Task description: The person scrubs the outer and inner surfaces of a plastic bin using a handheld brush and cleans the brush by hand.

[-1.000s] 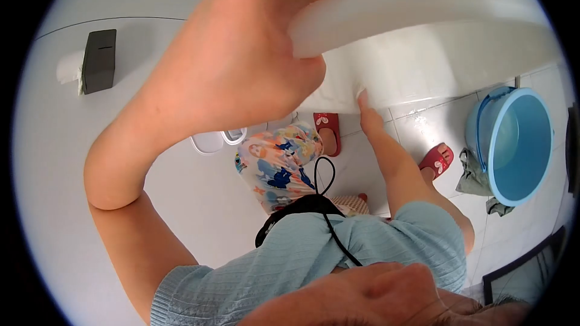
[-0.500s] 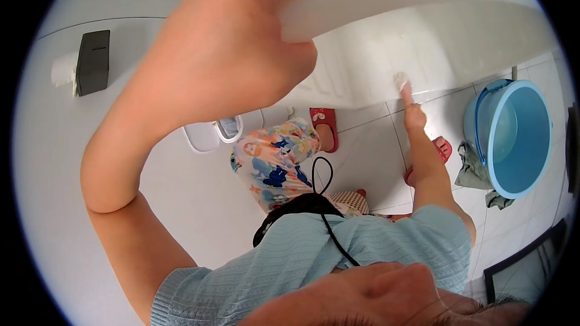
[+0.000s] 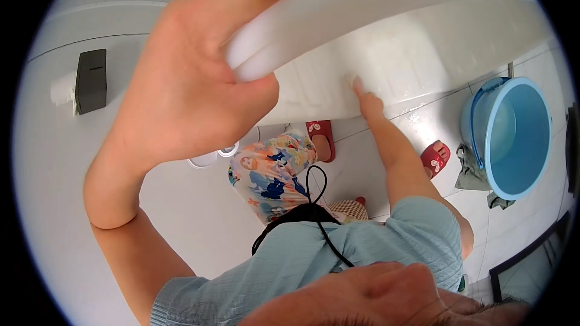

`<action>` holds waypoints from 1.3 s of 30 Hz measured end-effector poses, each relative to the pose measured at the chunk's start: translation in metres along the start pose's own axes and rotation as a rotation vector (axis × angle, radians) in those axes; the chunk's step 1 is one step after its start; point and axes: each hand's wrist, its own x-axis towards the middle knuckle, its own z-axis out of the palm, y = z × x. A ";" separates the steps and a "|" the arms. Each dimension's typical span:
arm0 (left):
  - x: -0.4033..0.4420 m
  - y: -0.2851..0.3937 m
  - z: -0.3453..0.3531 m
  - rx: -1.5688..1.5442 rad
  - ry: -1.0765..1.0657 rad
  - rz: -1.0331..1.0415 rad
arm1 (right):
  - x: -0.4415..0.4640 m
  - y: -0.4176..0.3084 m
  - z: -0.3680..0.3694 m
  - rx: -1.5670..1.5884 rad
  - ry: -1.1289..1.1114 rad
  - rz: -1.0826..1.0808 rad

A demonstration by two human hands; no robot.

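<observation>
Panel (image 3: pixel 417 57), white with a thick curved rim (image 3: pixel 338 18), spans the top of my view, over the floor (image 3: pixel 350 151); I cannot tell whether its lower edge touches the tiles. Left hand (image 3: pixel 184 78): closed on the rim's near end, thumb beneath, fingertips partly hidden. Right hand (image 3: pixel 370 104): lowered to the panel's face, fingertips at the surface and not spread wide. Something whitish shows at the tips; I cannot tell whether they pinch it. Bucket (image 3: pixel 525 145), blue, is on the right, a grey cloth (image 3: pixel 471 175) against it.

Step in hand, as I judge it: left supports, right works the face by touch. Any next move calls for a firm left grip, with light, even pressure on the right. Caution: heavy pressure could swing the panel on a one-handed hold.
</observation>
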 end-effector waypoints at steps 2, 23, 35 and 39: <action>-0.001 0.006 -0.004 0.069 -0.042 -0.046 | 0.006 0.034 -0.015 0.044 0.111 0.183; -0.016 0.022 -0.004 0.116 0.219 -0.064 | -0.128 0.090 -0.070 1.823 0.118 0.374; -0.036 0.029 -0.012 0.131 0.243 -0.025 | -0.234 0.052 -0.172 1.454 0.253 0.132; -0.047 0.029 -0.010 0.138 0.286 -0.147 | -0.293 0.033 -0.221 1.200 0.420 0.116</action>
